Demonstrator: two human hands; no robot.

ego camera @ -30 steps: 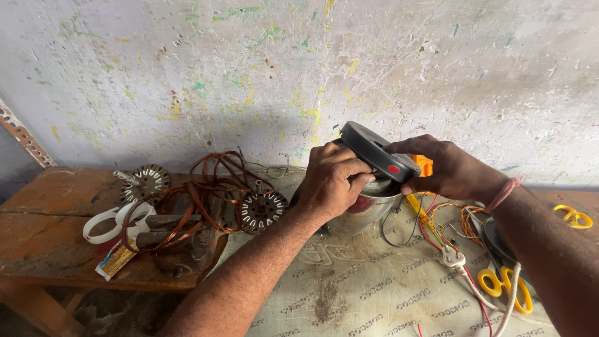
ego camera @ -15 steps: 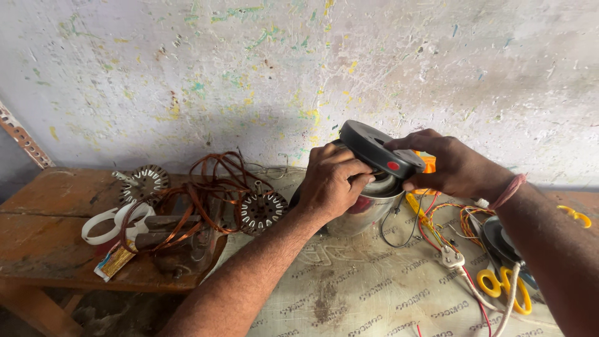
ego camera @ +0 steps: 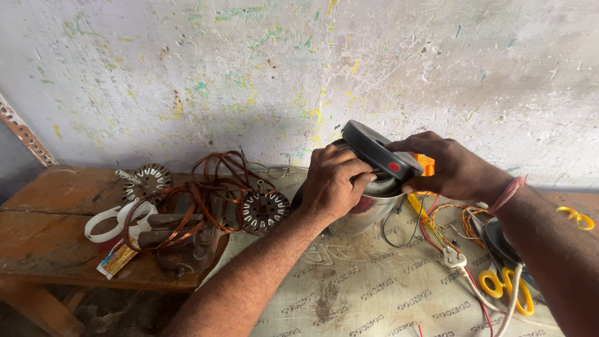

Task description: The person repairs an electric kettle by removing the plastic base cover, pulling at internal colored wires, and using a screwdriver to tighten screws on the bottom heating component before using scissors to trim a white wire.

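Steel kettle (ego camera: 368,209), polished body, black hinged lid (ego camera: 377,148) tipped up with a red button on it. It sits near the back edge of the printed sheet (ego camera: 349,293), close to the wall. Left hand (ego camera: 334,181) has its fingers curled over the rim and upper body; right hand (ego camera: 452,167) pinches the lid's front end. Likely light, rigid, and slick on the metal, so grip the rim or the plastic, not the lid hinge. Coloured wires (ego camera: 437,228) and a white plug (ego camera: 453,257) lie just right; yellow scissors (ego camera: 505,290) lie further right. Copper coil (ego camera: 187,200) lies on the wooden bench (ego camera: 43,231) to the left.
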